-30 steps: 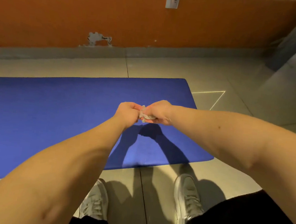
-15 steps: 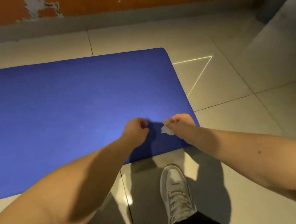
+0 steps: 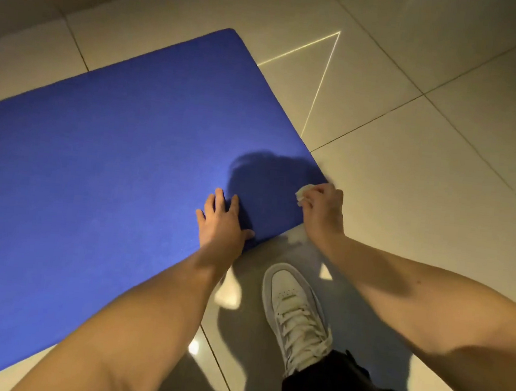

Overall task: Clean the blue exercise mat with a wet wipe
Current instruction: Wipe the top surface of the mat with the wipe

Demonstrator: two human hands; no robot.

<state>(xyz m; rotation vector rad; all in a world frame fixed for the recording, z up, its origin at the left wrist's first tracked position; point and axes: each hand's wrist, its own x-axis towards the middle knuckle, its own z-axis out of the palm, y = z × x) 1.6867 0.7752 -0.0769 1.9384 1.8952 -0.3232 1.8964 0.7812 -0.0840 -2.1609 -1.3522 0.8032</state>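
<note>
Blue exercise mat lies flat on the tiled floor. Its long axis runs from the corner in front of us away to our left and out of view. Our right hand sits at that near corner, fingers curled and pinching a small bunched wet wipe just over the mat's short end edge. We cannot tell whether the wipe touches the surface. Our left hand is spread flat with its fingers apart, pressing on the mat close to the near long edge, just beside the right hand and further in. It holds nothing. Our white shoe stands on the floor just off the corner. Nearly all the mat stretches leftward from the wipe, so we judge the strokes should travel from this corner to the left, with the left hand pinning the mat.
</note>
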